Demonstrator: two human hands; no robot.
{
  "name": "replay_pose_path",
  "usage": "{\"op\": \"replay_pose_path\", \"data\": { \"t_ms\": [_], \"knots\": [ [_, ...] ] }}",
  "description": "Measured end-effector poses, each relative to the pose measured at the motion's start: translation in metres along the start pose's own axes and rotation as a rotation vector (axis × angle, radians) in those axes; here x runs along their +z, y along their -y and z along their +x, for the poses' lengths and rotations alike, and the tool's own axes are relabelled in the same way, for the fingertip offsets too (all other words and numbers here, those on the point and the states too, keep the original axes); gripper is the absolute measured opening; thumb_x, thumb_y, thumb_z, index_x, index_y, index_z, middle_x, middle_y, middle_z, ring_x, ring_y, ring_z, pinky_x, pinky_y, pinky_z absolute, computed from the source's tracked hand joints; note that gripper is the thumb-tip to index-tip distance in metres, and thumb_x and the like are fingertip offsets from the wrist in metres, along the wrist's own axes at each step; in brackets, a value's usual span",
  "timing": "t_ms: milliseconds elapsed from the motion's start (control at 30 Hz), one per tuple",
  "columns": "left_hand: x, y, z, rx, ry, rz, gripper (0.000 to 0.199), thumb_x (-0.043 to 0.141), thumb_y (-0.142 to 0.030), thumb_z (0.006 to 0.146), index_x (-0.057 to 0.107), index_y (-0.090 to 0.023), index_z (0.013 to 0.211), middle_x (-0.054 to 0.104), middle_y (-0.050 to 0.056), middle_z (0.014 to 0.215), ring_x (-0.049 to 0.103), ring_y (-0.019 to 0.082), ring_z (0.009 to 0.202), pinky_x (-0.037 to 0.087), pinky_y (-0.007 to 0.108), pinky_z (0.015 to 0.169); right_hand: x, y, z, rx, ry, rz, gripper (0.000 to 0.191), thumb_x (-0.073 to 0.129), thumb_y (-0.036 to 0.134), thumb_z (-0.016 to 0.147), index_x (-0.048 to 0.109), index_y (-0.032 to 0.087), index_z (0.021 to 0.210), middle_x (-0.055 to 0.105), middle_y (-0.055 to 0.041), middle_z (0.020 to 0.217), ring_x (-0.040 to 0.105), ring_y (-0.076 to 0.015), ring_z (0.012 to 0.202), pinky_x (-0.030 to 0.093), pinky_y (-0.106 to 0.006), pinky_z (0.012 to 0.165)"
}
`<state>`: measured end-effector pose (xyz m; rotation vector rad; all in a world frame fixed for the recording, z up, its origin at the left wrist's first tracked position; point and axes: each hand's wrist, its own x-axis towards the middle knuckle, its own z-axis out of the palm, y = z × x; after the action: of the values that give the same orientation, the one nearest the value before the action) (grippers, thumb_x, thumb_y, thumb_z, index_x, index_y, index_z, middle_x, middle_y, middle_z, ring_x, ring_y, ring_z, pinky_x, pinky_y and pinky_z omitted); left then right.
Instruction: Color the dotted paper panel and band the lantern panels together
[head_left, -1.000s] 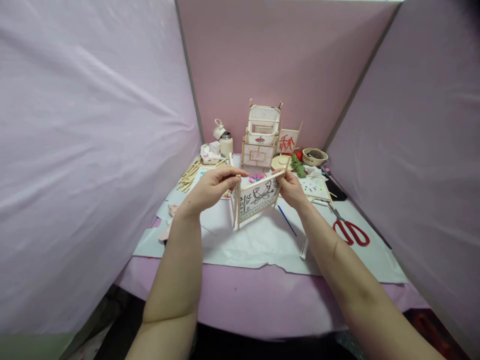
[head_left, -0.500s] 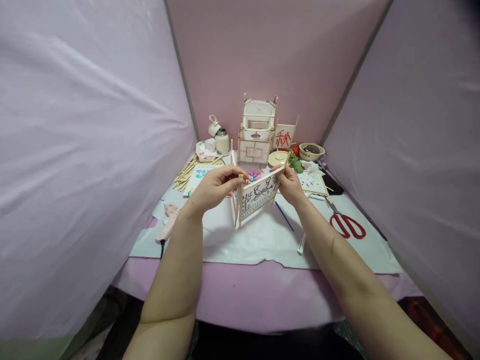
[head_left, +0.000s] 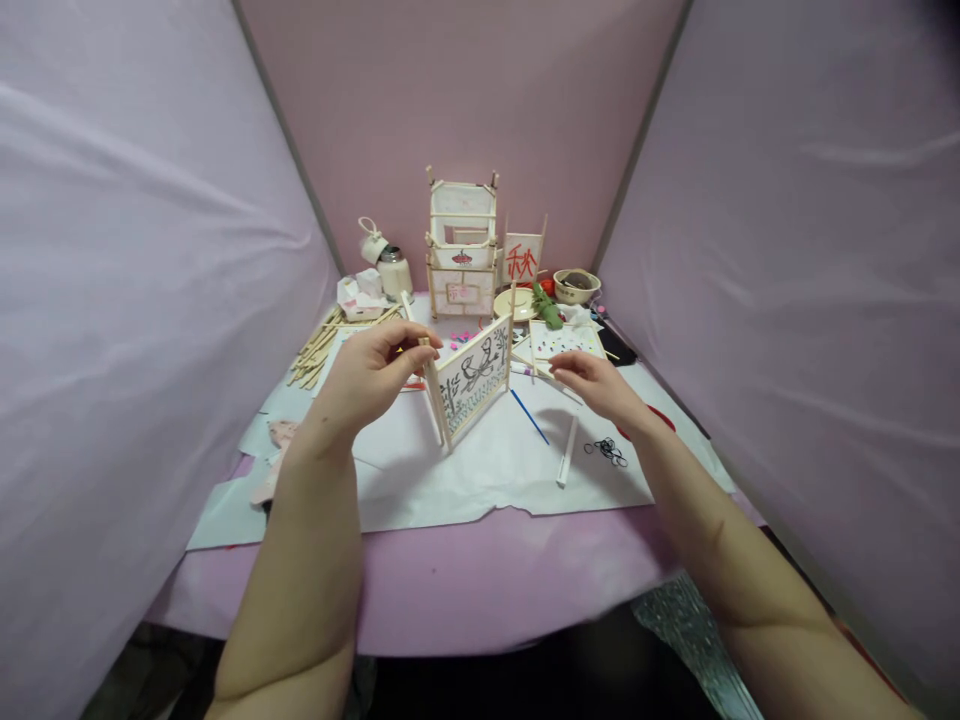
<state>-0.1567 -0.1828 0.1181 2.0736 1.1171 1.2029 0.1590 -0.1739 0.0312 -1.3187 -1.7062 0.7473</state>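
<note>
My left hand pinches the near top corner where two stick-framed panels meet. The front framed panel, painted with black birds and plants, stands upright at an angle. A second panel goes back from the same corner, mostly hidden behind my hand. My right hand hovers to the right of the panels with its fingers stretched and nothing in it. Below it lies a pile of black rubber bands. A white stick and a blue stick lie on the sheet.
At the back stands a tall stick-framed structure, beside a panel with a red character. Bamboo sticks and a jar are at left. A bowl and a dotted panel are at right. Red scissor handles show behind my right arm.
My right hand has let go of the panel's far top corner and moved right. My left hand still grips the near corner. The view has turned to the right.
</note>
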Motion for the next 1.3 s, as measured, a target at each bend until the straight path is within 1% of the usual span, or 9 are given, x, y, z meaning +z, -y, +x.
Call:
{"op": "replay_pose_path", "data": {
  "t_ms": [100, 200, 367, 533, 600, 867, 1067, 1200, 1300],
  "knots": [
    [0.009, -0.008, 0.002, 0.006, -0.018, 0.036, 0.017, 0.059, -0.030, 0.083, 0.069, -0.018, 0.089, 0.067, 0.005, 0.089, 0.061, 0.016, 0.079, 0.049, 0.027, 0.069, 0.014, 0.011, -0.029, 0.005, 0.156, -0.060, 0.021, 0.062, 0.031, 0.081, 0.065, 0.020, 0.099, 0.069, -0.0044, 0.093, 0.063, -0.0175, 0.082, 0.049, -0.033, 0.077],
    [0.018, -0.018, 0.004, 0.015, -0.041, 0.088, 0.016, 0.058, -0.028, 0.083, 0.070, -0.019, 0.089, 0.069, 0.005, 0.091, 0.061, 0.016, 0.081, 0.048, 0.026, 0.069, 0.049, 0.022, -0.046, -0.048, 0.239, -0.085, 0.017, 0.065, 0.028, 0.079, 0.065, 0.021, 0.095, 0.068, -0.0027, 0.089, 0.062, -0.0160, 0.079, 0.047, -0.030, 0.073],
    [0.023, -0.026, 0.006, 0.011, -0.021, 0.146, 0.016, 0.056, -0.025, 0.083, 0.069, -0.018, 0.087, 0.070, 0.003, 0.090, 0.061, 0.016, 0.081, 0.047, 0.026, 0.070, 0.109, 0.027, -0.050, -0.067, 0.162, -0.130, 0.010, 0.067, 0.027, 0.078, 0.060, 0.019, 0.082, 0.065, -0.0009, 0.079, 0.057, -0.0140, 0.070, 0.042, -0.026, 0.066],
    [0.022, -0.026, 0.003, -0.002, -0.031, 0.139, 0.016, 0.055, -0.025, 0.082, 0.069, -0.018, 0.086, 0.069, 0.003, 0.089, 0.061, 0.016, 0.082, 0.048, 0.027, 0.071, 0.136, 0.022, -0.050, -0.050, 0.097, -0.098, 0.006, 0.063, 0.024, 0.081, 0.059, 0.020, 0.085, 0.066, -0.0005, 0.080, 0.057, -0.0140, 0.072, 0.040, -0.026, 0.068],
    [0.023, -0.028, 0.002, -0.013, -0.024, 0.111, 0.016, 0.055, -0.025, 0.082, 0.069, -0.018, 0.086, 0.069, 0.003, 0.089, 0.061, 0.016, 0.080, 0.049, 0.026, 0.070, 0.140, 0.020, -0.051, -0.041, 0.071, -0.090, 0.002, 0.060, 0.021, 0.082, 0.059, 0.021, 0.083, 0.066, 0.0004, 0.079, 0.057, -0.0138, 0.072, 0.040, -0.026, 0.068],
    [0.029, -0.035, 0.000, -0.065, -0.021, 0.017, 0.014, 0.055, -0.021, 0.081, 0.068, -0.017, 0.086, 0.068, 0.001, 0.080, 0.062, 0.013, 0.071, 0.053, 0.027, 0.071, 0.145, 0.016, -0.050, -0.047, 0.034, -0.078, 0.006, 0.055, 0.018, 0.081, 0.057, 0.021, 0.077, 0.064, 0.0020, 0.075, 0.056, -0.0135, 0.068, 0.040, -0.025, 0.066],
    [0.036, -0.032, -0.001, -0.066, -0.049, -0.029, 0.023, 0.053, -0.022, 0.083, 0.069, -0.019, 0.100, 0.068, 0.002, 0.085, 0.062, 0.014, 0.074, 0.053, 0.028, 0.073, 0.144, 0.016, -0.050, -0.052, 0.040, -0.103, 0.007, 0.053, 0.017, 0.082, 0.059, 0.021, 0.079, 0.065, 0.0007, 0.077, 0.057, -0.0145, 0.071, 0.041, -0.026, 0.069],
    [0.034, -0.036, 0.000, -0.070, -0.043, 0.029, 0.019, 0.054, -0.023, 0.082, 0.070, -0.019, 0.092, 0.069, 0.002, 0.086, 0.062, 0.014, 0.075, 0.052, 0.027, 0.071, 0.135, 0.023, -0.054, -0.054, 0.085, -0.127, 0.006, 0.056, 0.019, 0.083, 0.061, 0.021, 0.087, 0.067, -0.0008, 0.083, 0.059, -0.0152, 0.076, 0.043, -0.027, 0.072],
    [0.032, -0.038, 0.001, -0.070, -0.033, 0.061, 0.018, 0.053, -0.022, 0.082, 0.070, -0.019, 0.089, 0.069, 0.002, 0.084, 0.061, 0.014, 0.073, 0.051, 0.025, 0.069, 0.115, 0.026, -0.063, -0.061, 0.120, -0.182, 0.010, 0.057, 0.021, 0.084, 0.062, 0.021, 0.093, 0.067, -0.0025, 0.088, 0.059, -0.0159, 0.079, 0.044, -0.028, 0.074]
  ]
}}
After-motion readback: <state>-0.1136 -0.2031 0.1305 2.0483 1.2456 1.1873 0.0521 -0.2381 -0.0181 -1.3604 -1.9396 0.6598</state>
